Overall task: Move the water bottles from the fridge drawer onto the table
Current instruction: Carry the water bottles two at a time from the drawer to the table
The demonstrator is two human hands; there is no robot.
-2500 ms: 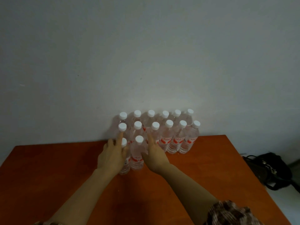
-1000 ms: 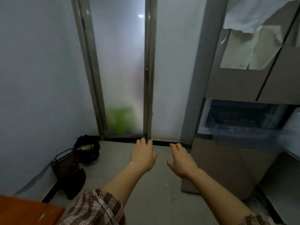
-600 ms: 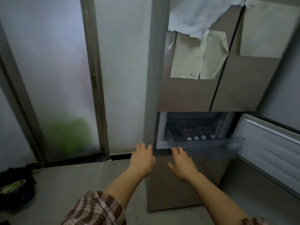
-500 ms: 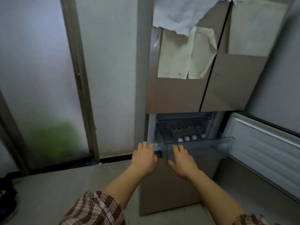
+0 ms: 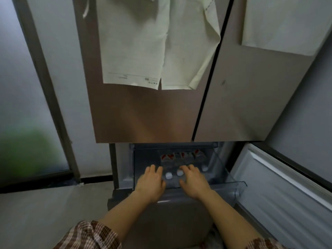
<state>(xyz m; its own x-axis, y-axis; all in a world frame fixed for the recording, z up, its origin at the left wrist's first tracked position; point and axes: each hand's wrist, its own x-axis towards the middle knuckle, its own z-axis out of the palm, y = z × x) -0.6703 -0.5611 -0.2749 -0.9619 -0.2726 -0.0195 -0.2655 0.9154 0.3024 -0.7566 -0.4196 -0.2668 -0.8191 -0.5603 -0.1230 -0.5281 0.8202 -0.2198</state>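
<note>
The clear fridge drawer (image 5: 239,186) is pulled out below the brown upper doors. Water bottles lie inside it, white caps toward me and red labels further back; one cap (image 5: 168,175) shows between my hands, another (image 5: 204,168) to the right. My left hand (image 5: 150,184) reaches over the drawer's front left with fingers spread, holding nothing. My right hand (image 5: 194,182) hovers over the bottles with fingers apart, fingertips close to a cap (image 5: 179,172); no grip shows. The table is out of view.
The lower fridge door (image 5: 283,191) stands swung out to the right of the drawer. Paper sheets (image 5: 154,42) hang on the upper fridge doors. A frosted glass door with a metal frame (image 5: 46,90) fills the left. Grey floor lies below.
I turned from the table and its rows of bottles to the fridge and came close. Both empty hands moved forward from in front of the drawer to over the bottles inside.
</note>
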